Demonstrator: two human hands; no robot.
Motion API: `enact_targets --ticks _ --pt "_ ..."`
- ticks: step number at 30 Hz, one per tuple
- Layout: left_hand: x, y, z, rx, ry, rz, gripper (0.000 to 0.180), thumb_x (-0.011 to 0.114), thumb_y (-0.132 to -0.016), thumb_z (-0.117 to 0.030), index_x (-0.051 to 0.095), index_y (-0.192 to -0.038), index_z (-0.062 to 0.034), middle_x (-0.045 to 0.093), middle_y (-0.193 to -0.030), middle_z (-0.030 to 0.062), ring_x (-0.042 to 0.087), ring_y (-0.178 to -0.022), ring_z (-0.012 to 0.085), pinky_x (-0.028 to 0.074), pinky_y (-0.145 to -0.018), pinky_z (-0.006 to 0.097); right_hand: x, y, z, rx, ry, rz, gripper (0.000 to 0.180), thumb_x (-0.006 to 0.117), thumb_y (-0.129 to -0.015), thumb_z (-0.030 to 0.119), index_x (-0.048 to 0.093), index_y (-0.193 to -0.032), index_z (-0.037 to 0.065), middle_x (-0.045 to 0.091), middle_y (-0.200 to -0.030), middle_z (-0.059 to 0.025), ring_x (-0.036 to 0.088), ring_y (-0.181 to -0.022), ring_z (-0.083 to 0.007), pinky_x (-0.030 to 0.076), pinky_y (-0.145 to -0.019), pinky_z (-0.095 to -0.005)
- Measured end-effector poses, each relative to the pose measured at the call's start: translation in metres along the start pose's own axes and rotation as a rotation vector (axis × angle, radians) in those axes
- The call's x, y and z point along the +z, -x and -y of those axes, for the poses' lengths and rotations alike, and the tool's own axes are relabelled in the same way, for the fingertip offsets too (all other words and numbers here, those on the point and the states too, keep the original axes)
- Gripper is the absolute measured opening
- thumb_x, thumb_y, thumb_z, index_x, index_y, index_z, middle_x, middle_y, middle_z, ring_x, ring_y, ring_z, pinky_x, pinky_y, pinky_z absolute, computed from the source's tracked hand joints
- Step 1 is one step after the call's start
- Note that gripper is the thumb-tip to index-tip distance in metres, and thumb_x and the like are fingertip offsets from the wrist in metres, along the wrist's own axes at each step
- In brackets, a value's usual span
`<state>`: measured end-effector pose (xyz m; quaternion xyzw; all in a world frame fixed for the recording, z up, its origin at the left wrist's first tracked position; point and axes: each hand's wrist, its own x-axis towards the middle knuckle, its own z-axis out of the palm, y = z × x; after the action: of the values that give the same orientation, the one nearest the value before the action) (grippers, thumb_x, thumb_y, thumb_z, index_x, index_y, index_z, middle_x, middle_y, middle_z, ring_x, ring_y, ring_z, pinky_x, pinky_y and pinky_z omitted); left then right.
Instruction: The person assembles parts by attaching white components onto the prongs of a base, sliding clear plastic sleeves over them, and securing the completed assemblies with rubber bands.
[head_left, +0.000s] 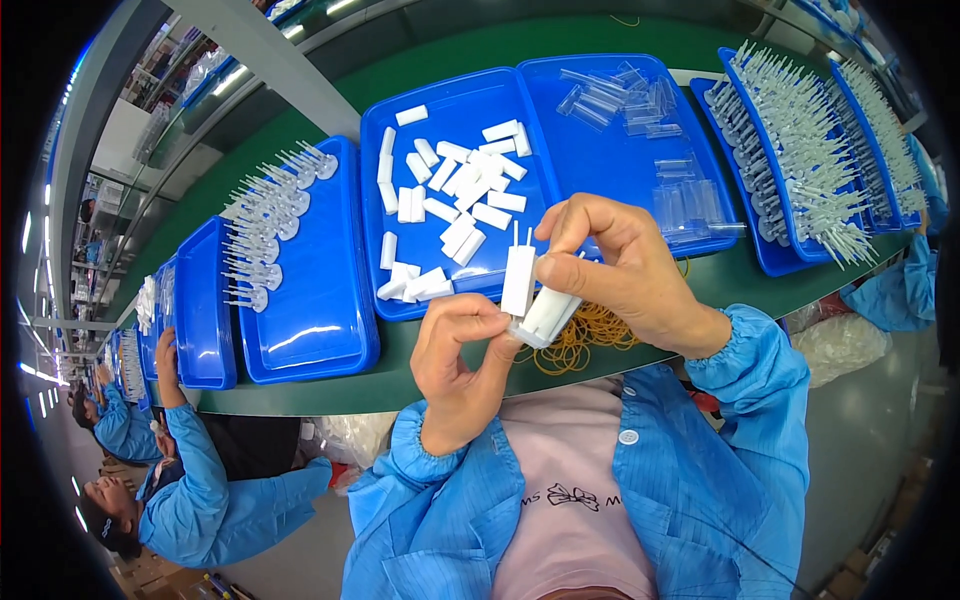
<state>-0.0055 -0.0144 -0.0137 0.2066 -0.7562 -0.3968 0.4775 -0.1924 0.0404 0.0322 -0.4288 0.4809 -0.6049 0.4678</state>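
In front of my chest, my left hand (455, 365) grips a clear plastic piece (531, 338) low down between thumb and fingers. Two white rectangular blocks stand side by side on this piece. The left block (518, 280) is upright, with two thin prongs sticking out of its top. The right block (552, 312) leans to the right. My right hand (640, 270) closes its thumb and index finger at the top of that leaning block, partly covering it. Beyond my hands, many loose white blocks (470, 185) lie in a blue tray (403, 243).
A blue tray (600, 160) at the right holds clear plastic tubes (605, 100). Orange rubber bands (580, 345) lie beneath my hands. Trays of pronged pieces (800, 150) stand far right; another tray (310, 310) with clear pronged pieces (270, 225) is left. A co-worker (200, 500) sits at the left.
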Motion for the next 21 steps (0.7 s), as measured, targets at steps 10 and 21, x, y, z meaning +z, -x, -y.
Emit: enact_targets --ticks 10,21 --pt "-0.001 -0.002 0.012 0.010 -0.026 0.013 0.020 0.075 -0.075 0.000 0.062 -0.090 -0.0024 0.062 -0.092 0.0107 0.060 -0.080 0.0194 0.048 -0.070 0.028 -0.016 -0.016 0.001 0.036 0.148 0.117 0.018 0.069 -0.087 0.022 0.063 -0.084 0.005 0.060 -0.091 -0.0057 0.055 -0.093 -0.0129 0.043 -0.085 -0.0291" --pt "-0.003 -0.003 0.015 -0.003 -0.085 0.008 0.022 0.076 -0.073 0.002 0.065 -0.091 -0.0023 0.063 -0.091 0.0105 0.061 -0.081 0.0198 0.048 -0.070 0.028 -0.151 -0.128 -0.064 -0.218 1.679 -0.327 0.025 0.071 -0.078 0.032 0.073 -0.090 0.010 0.065 -0.092 -0.0092 0.057 -0.095 -0.0290 0.042 -0.085 -0.0431"
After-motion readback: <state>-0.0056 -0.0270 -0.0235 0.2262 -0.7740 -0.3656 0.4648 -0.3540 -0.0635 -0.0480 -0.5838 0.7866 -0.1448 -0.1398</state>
